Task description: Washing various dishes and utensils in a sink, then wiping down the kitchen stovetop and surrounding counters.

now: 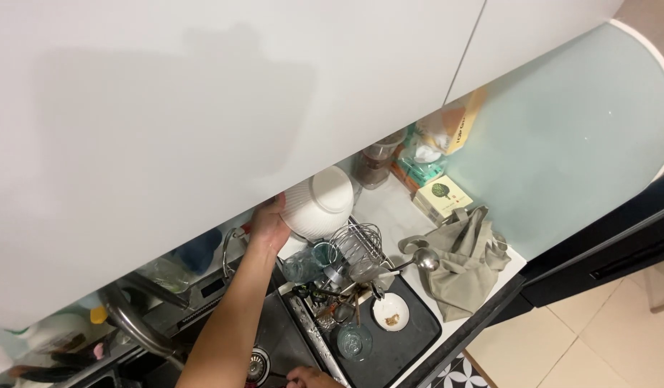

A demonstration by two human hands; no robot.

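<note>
At the centre of the frame the left hand (268, 224) is raised with its fingers wrapped over the rim of a white ribbed bowl (319, 202), holding it tilted just under the lower edge of the white wall cabinet (202, 100) that fills the upper left. The right hand (312, 376) shows only as a few fingers at the bottom edge, beside the sink (274, 338); whether it grips anything I cannot tell. Below the bowl, a wire dish rack (357, 248) stands on a dark draining mat (411, 334), with clear glasses (310, 260) at its left, a small white saucer (390, 312) carrying brown scraps, and an upturned glass bowl (354, 340) near the sink edge. A metal ladle (421, 260) lies against a crumpled grey cloth (467, 262) on the tabletop (389, 208) at right. Judging from this, the bowl is lifted clear of the rack but not yet set anywhere, and the other dishes remain on the mat, so much of the work looks undone.
</note>
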